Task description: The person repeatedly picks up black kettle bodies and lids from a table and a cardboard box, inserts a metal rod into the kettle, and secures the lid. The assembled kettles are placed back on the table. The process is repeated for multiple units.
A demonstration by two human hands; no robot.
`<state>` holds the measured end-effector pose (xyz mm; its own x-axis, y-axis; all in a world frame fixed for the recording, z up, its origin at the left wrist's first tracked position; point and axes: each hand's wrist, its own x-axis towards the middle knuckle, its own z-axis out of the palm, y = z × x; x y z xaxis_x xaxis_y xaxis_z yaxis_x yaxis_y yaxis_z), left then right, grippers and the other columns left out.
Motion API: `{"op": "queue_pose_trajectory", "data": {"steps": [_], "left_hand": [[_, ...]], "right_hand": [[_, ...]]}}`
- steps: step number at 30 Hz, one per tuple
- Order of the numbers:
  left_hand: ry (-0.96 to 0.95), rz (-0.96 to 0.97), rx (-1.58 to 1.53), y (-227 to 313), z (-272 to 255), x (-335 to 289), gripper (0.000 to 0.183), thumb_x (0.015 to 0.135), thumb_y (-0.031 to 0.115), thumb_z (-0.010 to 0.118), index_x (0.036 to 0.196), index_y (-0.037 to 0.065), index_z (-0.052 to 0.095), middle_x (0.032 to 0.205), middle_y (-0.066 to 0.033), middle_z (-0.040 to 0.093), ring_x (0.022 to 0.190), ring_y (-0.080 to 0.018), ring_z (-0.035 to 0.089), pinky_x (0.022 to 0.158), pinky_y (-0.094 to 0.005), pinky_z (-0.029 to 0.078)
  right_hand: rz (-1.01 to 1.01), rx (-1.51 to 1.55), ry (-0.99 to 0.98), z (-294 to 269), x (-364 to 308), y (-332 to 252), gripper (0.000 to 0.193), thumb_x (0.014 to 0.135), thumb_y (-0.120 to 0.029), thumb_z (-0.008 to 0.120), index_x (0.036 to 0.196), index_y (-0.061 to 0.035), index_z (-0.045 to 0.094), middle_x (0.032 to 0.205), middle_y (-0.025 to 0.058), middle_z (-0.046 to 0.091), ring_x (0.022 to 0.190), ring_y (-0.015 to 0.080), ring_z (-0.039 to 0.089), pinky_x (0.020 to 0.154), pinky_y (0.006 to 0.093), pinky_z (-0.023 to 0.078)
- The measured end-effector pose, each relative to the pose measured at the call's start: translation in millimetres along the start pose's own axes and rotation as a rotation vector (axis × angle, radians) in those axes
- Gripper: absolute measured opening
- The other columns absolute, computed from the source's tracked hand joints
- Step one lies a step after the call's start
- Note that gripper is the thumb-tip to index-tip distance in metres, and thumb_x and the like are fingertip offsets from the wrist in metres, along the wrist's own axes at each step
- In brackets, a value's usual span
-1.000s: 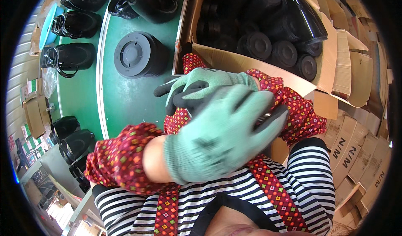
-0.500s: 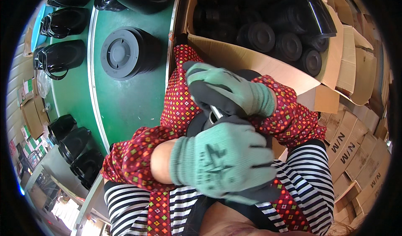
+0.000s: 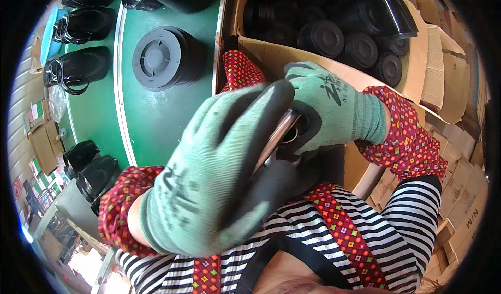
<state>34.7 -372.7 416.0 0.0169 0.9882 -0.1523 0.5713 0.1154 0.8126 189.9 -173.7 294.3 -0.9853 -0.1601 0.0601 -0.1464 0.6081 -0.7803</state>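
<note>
In a green glove with dark palm and fingers, my left hand point(image 3: 219, 163) curls its thumb and fingers round a black part with a shiny metal edge point(image 3: 275, 139). My right hand point(image 3: 331, 103), gloved alike, grips the same part from the far right side. A small round opening with a bright rim shows between the gloves. Most of the part is hidden under my fingers, so its exact kind does not show. It is held over my lap.
A thick grey-black round piece point(image 3: 156, 58) stands on the green table point(image 3: 162, 127) at left. Glossy black pitcher-like bodies point(image 3: 83, 64) line its far side. At upper right, an open cardboard box point(image 3: 318, 67) holds several black round parts point(image 3: 360, 49). Printed cartons point(image 3: 454, 200) lie to the right.
My left hand has swung left and turned, so its thumb and fingers now point up and right. My right hand has moved right, and more of the shiny edge shows.
</note>
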Motion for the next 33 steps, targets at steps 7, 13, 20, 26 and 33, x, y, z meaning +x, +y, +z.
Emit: {"op": "queue_pose_trajectory", "data": {"steps": [7,13,20,26,33], "left_hand": [[-0.419,-0.472,0.192,14,17,7,0.088,0.094,0.027,0.072,0.159,-0.011,0.027,0.114,-0.0302,0.068,0.093,-0.0432,0.072,0.080,-0.0464,0.059],[-0.368,0.135,0.080,-81,9,31,0.073,0.093,0.026,0.072,0.153,-0.002,0.041,0.104,-0.0218,0.070,0.085,-0.0386,0.072,0.073,-0.0433,0.059],[-0.170,0.371,0.077,-114,29,39,0.053,0.099,0.027,0.068,0.144,0.003,0.057,0.099,-0.0169,0.075,0.081,-0.0355,0.074,0.070,-0.0416,0.061],[-0.050,0.382,0.192,-100,25,30,0.042,0.098,0.018,0.070,0.136,0.002,0.064,0.092,-0.0177,0.074,0.074,-0.0357,0.074,0.064,-0.0425,0.059],[0.399,0.049,0.182,-86,31,-51,0.035,0.096,0.005,0.071,0.130,-0.001,0.069,0.109,-0.0227,0.076,0.095,-0.0373,0.076,0.082,-0.0395,0.060]], "right_hand": [[0.114,0.014,0.033,10,0,-28,0.057,0.061,-0.041,0.091,0.100,-0.0054,0.071,0.092,0.0133,0.069,0.087,0.0349,0.068,0.081,0.0461,0.053],[0.554,-0.109,0.003,1,-11,-58,0.057,0.068,-0.044,0.089,0.108,-0.0062,0.073,0.096,0.0146,0.069,0.089,0.0347,0.070,0.081,0.0466,0.054],[0.570,-0.375,-0.199,6,-28,-70,0.057,0.080,-0.052,0.085,0.124,-0.0164,0.078,0.097,0.0106,0.070,0.085,0.0277,0.071,0.074,0.0413,0.055],[0.494,-0.352,0.123,16,-24,-72,0.065,0.076,-0.064,0.083,0.104,-0.0063,0.068,0.090,0.0116,0.066,0.082,0.0292,0.067,0.073,0.0423,0.052],[0.177,-0.391,0.402,20,-60,-89,0.090,0.073,-0.042,0.088,0.151,-0.0092,0.057,0.152,0.0191,0.053,0.144,0.0416,0.045,0.123,0.0580,0.028]]}}
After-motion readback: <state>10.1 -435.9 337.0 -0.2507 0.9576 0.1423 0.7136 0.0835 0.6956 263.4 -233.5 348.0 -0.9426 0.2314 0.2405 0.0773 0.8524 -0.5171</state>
